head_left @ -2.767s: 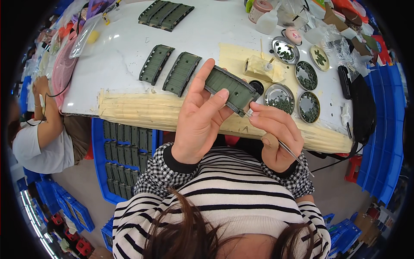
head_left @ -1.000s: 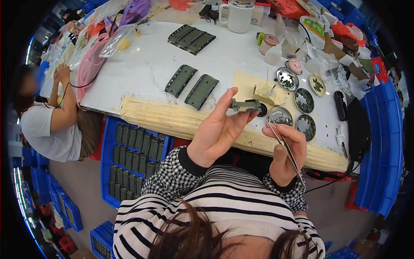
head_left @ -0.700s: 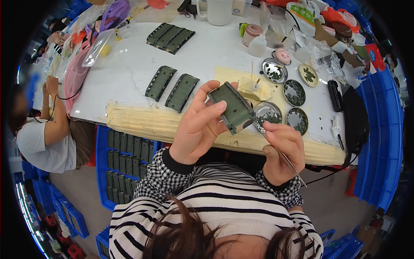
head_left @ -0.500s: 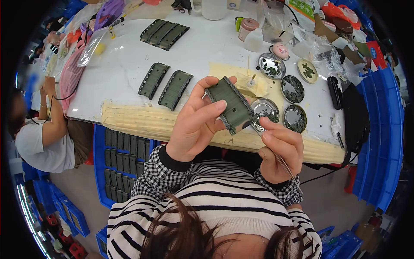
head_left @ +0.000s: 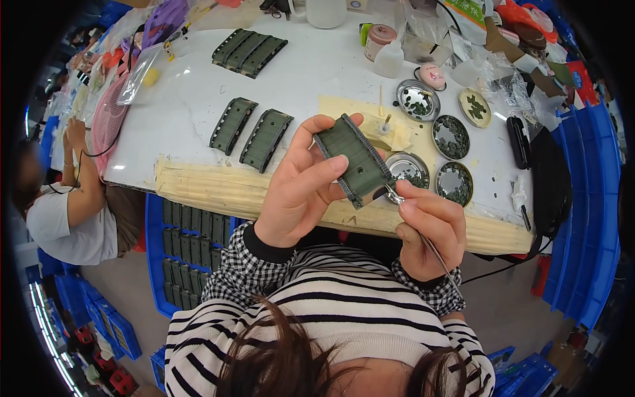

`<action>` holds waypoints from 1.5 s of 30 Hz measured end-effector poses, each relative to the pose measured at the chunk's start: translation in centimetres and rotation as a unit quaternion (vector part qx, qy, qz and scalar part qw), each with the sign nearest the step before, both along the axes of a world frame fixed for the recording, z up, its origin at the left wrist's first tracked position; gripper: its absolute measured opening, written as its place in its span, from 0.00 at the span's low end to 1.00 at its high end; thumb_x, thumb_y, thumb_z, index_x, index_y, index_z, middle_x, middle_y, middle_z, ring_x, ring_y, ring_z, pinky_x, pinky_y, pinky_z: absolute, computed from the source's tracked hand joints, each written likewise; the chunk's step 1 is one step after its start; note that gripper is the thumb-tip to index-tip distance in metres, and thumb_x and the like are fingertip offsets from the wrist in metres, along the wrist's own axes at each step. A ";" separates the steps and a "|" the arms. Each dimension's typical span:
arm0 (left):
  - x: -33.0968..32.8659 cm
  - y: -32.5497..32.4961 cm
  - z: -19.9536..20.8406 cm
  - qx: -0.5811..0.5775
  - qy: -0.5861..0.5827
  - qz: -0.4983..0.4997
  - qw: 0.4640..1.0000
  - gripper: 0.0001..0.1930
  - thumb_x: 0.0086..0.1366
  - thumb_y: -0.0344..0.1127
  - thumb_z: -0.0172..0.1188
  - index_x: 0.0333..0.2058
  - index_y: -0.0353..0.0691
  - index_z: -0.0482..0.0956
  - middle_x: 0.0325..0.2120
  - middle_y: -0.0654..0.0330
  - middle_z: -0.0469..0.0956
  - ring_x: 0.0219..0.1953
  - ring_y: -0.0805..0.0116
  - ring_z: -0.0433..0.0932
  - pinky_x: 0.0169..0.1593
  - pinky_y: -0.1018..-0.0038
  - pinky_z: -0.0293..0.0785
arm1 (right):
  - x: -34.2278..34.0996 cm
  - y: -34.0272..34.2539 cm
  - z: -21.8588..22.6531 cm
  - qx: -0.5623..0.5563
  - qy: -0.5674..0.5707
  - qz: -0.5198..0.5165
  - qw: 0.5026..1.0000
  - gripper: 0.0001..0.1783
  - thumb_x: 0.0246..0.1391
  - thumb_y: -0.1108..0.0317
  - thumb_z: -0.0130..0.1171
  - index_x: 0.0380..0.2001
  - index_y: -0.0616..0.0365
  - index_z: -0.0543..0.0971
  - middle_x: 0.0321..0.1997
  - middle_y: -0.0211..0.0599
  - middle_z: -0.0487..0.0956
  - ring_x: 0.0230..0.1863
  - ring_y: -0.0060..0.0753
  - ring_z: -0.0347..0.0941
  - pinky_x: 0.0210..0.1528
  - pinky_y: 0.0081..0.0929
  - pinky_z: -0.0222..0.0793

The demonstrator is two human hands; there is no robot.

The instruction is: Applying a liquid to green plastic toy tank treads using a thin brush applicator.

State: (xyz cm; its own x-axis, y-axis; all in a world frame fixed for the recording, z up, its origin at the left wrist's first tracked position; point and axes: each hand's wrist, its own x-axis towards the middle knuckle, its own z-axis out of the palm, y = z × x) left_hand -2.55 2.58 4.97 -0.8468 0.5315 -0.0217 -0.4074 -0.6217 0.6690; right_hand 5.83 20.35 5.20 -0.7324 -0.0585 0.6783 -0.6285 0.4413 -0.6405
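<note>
My left hand (head_left: 291, 188) grips a curved, dark green plastic panel (head_left: 354, 155) by its sides, thumb on its face. The panel has toothed edges and a small dark hole, and is held tilted above the table's front edge. In my right hand (head_left: 433, 228) is a pair of metal tweezers (head_left: 434, 255), its tip touching or very near the panel's lower right corner. Whether the tip pinches a small piece there is too small to tell. Just behind that corner sits a metal dish (head_left: 405, 154) with small dark green bits.
More round dishes, among them a metal one (head_left: 433, 109) and a cream one (head_left: 487, 111), stand at the right. Similar green panels (head_left: 266, 140) lie left of my hands. A blue crate (head_left: 155, 264) of panels is below the table. Another person (head_left: 73, 218) sits at the left.
Both hands keep nearly the same pose, with the tweezers still at the panel's corner. The view has shifted very slightly.
</note>
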 end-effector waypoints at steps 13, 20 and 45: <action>0.1 -0.5 -0.5 0.026 -0.046 0.004 0.999 0.23 0.64 0.25 0.52 0.57 0.47 0.61 0.64 0.42 0.57 0.59 0.47 0.69 0.57 0.58 0.74 | -0.5 -0.2 0.0 0.031 0.012 0.018 0.999 0.23 0.41 0.82 0.68 0.45 0.62 0.78 0.44 0.41 0.76 0.51 0.46 0.76 0.51 0.32 0.77; 0.2 -0.9 -0.5 0.033 -0.055 0.001 0.998 0.23 0.64 0.26 0.52 0.57 0.47 0.61 0.64 0.42 0.57 0.59 0.46 0.68 0.58 0.57 0.73 | -0.7 -0.1 0.2 0.054 0.019 0.028 0.998 0.23 0.41 0.81 0.69 0.44 0.63 0.78 0.43 0.40 0.76 0.50 0.45 0.77 0.51 0.30 0.77; 1.6 -0.9 -0.2 -0.003 -0.024 0.037 0.999 0.27 0.66 0.27 0.51 0.61 0.46 0.54 0.65 0.46 0.54 0.62 0.48 0.65 0.57 0.58 0.74 | -1.0 -1.0 -1.2 -0.037 -0.014 -0.015 0.999 0.18 0.51 0.69 0.66 0.40 0.61 0.70 0.51 0.57 0.75 0.51 0.48 0.76 0.52 0.36 0.72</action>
